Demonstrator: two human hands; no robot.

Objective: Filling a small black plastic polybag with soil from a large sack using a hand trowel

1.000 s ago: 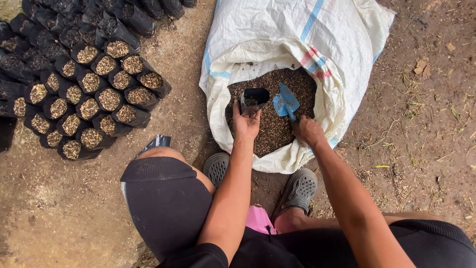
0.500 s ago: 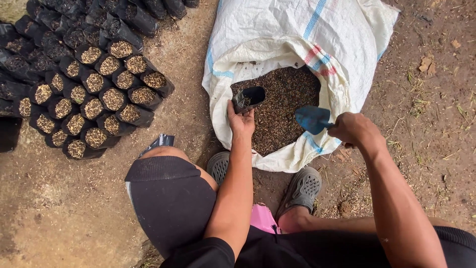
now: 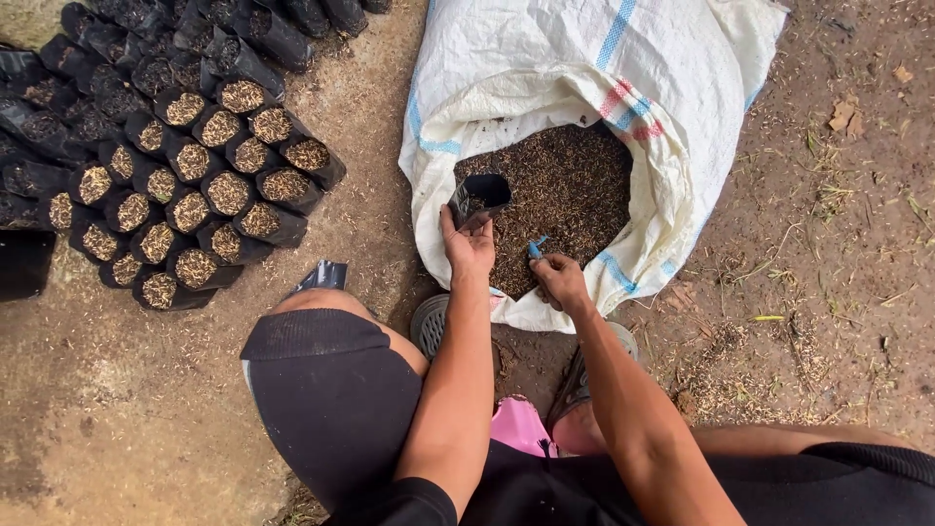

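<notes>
Head view, looking down at a seated person at work over an open sack. The left hand (image 3: 469, 248) grasps a small black nursery bag (image 3: 477, 198) by its lower part, holding it just beyond the fingers with its mouth propped open and tilted toward the other hand; held so, the opening lies over the dark husk mix (image 3: 565, 195), so anything that misses would likely fall back into the sack. The right hand (image 3: 558, 278) is clenched around a blue scoop (image 3: 535, 247), of which only a small part shows past the knuckles, its blade seemingly buried in the mix just beside the left hand. The white woven sack (image 3: 545, 78) lies directly ahead of both hands, its rim rolled down, apparently to keep the contents within easy reach. Well off to the left of the left hand, filled black bags (image 3: 209, 190) stand upright in close rows on the bare ground (image 3: 127, 409), touching one another for support. A flat empty black bag (image 3: 324, 277) lies near the left knee.
</notes>
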